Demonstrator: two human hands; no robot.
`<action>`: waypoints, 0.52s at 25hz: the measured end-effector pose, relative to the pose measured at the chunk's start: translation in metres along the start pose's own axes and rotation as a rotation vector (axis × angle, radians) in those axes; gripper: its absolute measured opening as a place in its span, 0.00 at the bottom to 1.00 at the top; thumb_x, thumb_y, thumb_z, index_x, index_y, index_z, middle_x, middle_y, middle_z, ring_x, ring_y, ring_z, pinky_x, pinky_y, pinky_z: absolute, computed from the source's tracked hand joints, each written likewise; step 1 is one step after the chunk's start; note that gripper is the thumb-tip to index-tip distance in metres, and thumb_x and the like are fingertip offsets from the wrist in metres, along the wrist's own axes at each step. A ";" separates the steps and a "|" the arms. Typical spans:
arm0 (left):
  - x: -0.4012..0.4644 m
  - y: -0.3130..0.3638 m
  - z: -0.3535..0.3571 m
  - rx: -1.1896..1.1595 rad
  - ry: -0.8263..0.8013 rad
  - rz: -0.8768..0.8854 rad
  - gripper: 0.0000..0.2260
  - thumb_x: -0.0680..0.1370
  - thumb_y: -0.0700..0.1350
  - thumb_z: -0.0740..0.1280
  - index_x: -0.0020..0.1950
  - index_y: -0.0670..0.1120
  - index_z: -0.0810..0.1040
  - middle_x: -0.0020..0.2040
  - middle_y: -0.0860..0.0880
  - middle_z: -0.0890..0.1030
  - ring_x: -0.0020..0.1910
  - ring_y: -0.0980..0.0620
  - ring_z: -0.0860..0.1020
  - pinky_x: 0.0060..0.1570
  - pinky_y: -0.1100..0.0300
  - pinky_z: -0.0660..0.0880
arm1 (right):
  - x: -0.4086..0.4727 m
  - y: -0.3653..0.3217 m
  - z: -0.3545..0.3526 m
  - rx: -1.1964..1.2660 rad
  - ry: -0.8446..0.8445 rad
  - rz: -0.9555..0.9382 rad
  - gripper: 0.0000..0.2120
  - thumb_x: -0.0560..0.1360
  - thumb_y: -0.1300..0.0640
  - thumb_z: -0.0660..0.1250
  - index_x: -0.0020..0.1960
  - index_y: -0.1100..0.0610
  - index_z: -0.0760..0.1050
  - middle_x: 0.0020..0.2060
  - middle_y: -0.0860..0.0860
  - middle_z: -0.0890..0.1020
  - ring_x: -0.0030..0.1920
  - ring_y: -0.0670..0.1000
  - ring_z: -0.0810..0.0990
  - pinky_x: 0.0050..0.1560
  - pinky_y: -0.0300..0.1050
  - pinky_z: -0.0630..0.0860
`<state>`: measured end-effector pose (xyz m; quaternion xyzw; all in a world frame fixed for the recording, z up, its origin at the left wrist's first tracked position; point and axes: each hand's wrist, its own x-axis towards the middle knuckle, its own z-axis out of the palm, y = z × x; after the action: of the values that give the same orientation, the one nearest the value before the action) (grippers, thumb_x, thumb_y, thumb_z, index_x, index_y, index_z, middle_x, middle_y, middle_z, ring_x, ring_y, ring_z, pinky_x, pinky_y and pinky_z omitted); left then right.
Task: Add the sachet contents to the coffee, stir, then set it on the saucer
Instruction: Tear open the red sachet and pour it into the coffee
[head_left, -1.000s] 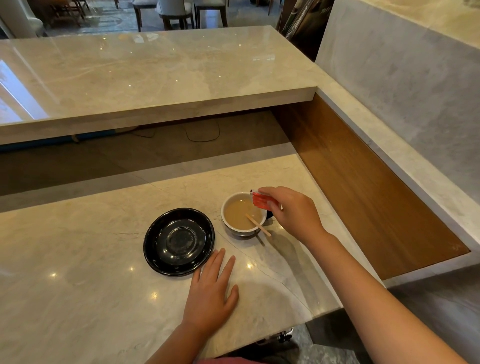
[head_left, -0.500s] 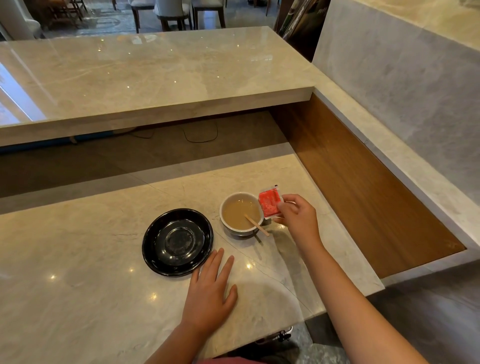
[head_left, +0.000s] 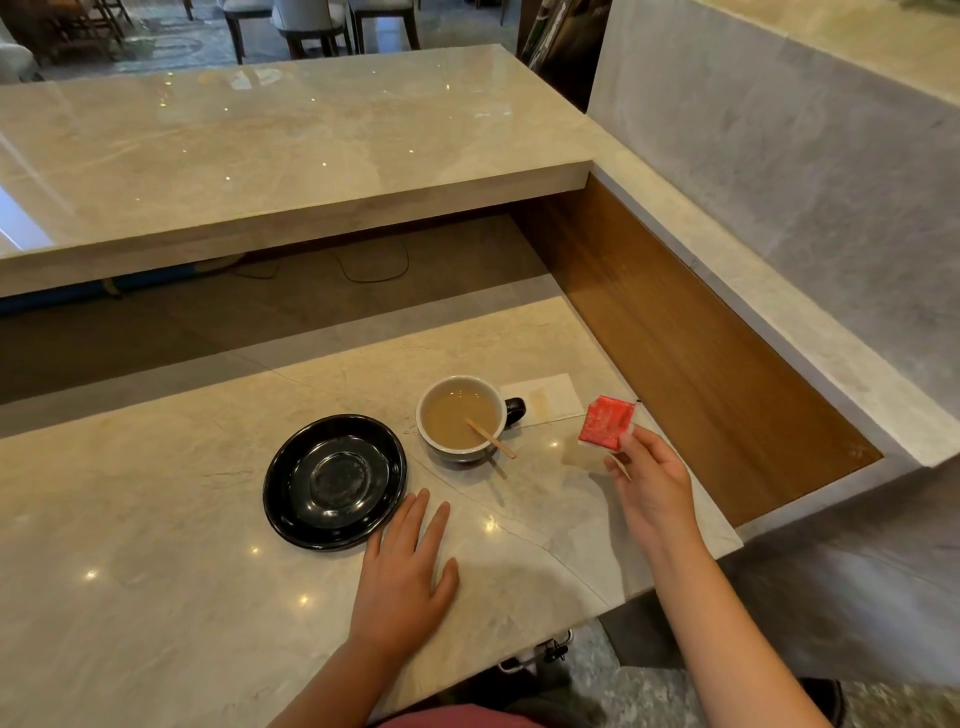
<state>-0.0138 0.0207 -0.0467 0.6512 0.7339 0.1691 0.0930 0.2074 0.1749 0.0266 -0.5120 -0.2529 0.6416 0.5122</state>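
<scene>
A cup (head_left: 462, 452) of milky coffee stands on the marble counter, its black handle pointing right, with a wooden stir stick (head_left: 491, 439) leaning in it. An empty black saucer (head_left: 335, 480) lies just left of the cup. My right hand (head_left: 649, 478) pinches a red sachet (head_left: 607, 422) by its lower corner, held in the air to the right of the cup. My left hand (head_left: 402, 577) rests flat on the counter, fingers spread, in front of the saucer and cup.
A white paper napkin (head_left: 545, 397) lies behind the cup's handle. A wooden side panel (head_left: 675, 338) walls the counter on the right. A raised marble bar top (head_left: 260, 145) overhangs the back. The counter's front edge ends near my right wrist.
My right hand has drawn the red sachet away from above the cup, rightward and toward me. The napkin behind the cup is uncovered. My left hand stayed put.
</scene>
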 end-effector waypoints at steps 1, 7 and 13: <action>0.000 0.000 0.000 0.005 0.000 0.003 0.26 0.75 0.55 0.54 0.71 0.47 0.65 0.73 0.43 0.64 0.72 0.46 0.59 0.66 0.47 0.58 | -0.001 -0.001 -0.006 -0.048 0.011 -0.030 0.06 0.74 0.65 0.65 0.45 0.56 0.78 0.46 0.54 0.81 0.46 0.51 0.79 0.47 0.44 0.76; 0.000 0.000 0.000 0.038 -0.014 -0.010 0.26 0.76 0.56 0.52 0.73 0.48 0.62 0.74 0.44 0.62 0.73 0.47 0.56 0.67 0.49 0.55 | -0.001 0.005 -0.033 -0.631 0.256 -0.365 0.07 0.72 0.64 0.69 0.40 0.53 0.76 0.36 0.47 0.79 0.40 0.49 0.78 0.42 0.44 0.76; -0.001 0.001 0.001 0.042 -0.045 -0.028 0.26 0.77 0.55 0.56 0.74 0.50 0.58 0.76 0.46 0.58 0.74 0.49 0.52 0.69 0.50 0.51 | 0.000 0.027 -0.043 -1.133 0.200 -0.737 0.05 0.71 0.65 0.69 0.38 0.60 0.74 0.35 0.53 0.75 0.37 0.51 0.72 0.37 0.33 0.64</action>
<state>-0.0130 0.0203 -0.0470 0.6462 0.7441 0.1378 0.0983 0.2361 0.1572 -0.0111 -0.6385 -0.6588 0.1436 0.3710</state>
